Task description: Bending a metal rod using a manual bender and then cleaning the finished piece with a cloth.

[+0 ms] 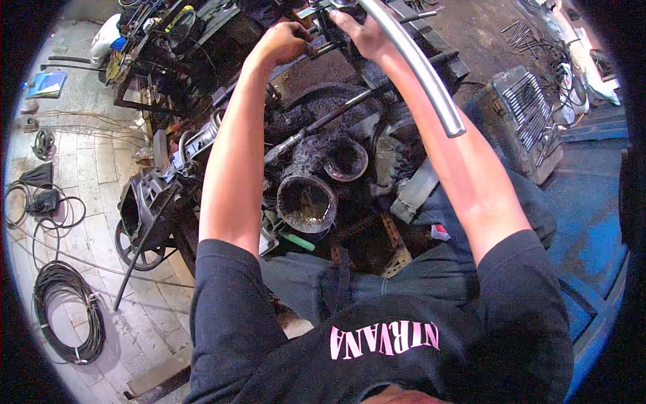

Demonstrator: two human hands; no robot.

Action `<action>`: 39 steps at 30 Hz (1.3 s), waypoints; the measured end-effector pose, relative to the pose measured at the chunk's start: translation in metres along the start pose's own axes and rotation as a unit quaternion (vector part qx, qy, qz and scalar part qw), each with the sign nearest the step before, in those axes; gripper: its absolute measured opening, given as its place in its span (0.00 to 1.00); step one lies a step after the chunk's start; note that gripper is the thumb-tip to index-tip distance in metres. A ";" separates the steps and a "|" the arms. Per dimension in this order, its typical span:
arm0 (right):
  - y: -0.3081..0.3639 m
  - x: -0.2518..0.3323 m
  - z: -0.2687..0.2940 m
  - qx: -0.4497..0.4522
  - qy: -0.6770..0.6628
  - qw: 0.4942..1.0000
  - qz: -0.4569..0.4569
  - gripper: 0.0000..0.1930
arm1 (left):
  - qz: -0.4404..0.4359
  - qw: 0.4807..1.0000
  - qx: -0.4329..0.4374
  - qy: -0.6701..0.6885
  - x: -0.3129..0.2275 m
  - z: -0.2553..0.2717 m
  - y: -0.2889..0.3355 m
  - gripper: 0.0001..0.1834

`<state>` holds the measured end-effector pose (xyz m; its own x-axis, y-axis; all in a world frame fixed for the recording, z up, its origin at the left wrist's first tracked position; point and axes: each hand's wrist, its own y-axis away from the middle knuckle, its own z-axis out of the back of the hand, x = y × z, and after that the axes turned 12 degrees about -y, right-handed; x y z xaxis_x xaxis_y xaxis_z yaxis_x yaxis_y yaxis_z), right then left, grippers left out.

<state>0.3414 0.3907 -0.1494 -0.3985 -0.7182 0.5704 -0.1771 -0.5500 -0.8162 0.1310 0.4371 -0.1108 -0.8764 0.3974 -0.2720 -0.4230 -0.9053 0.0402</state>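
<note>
Both my arms reach away from me over a dark, greasy machine. My left hand point(286, 44) is closed, its fingers curled at the machine's far part beside a short metal rod point(326, 49). What they hold, if anything, is hidden. Across from it, my right hand point(360, 32) touches the machine with one finger stretched out toward a small bright plate point(309, 11). Its other fingers are mostly hidden. A shiny curved metal tube point(420, 67) passes in front of that hand and forearm. Between my forearms sit two round, grimy cups point(307, 204) and a long dark bar point(316, 124).
Coiled black cable point(67, 313) lies on the tiled floor at left, near loose cords and a handwheel point(138, 250). At right a case of metal rods point(525, 111) stands by a blue metal surface point(592, 202). More rods point(521, 37) lie beyond it.
</note>
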 end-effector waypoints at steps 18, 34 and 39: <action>-0.008 0.001 0.025 0.094 0.148 0.943 -0.283 0.51 | 0.084 0.962 -0.260 -0.011 -0.122 0.011 0.233 0.11; 0.027 -0.023 0.131 0.156 0.018 0.971 -0.180 0.21 | -0.022 0.977 -0.165 -0.132 -0.133 -0.064 0.241 0.12; -0.012 0.137 0.131 0.153 -0.307 0.809 -0.478 0.22 | -0.018 0.974 -0.113 -0.197 -0.109 -0.089 0.233 0.10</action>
<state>0.4066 0.2433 -0.0494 0.3274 0.0727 0.9421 0.1290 -0.9911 0.0317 0.1483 0.1693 -0.1574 -0.9009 0.4161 0.1233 -0.4329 -0.8818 -0.1872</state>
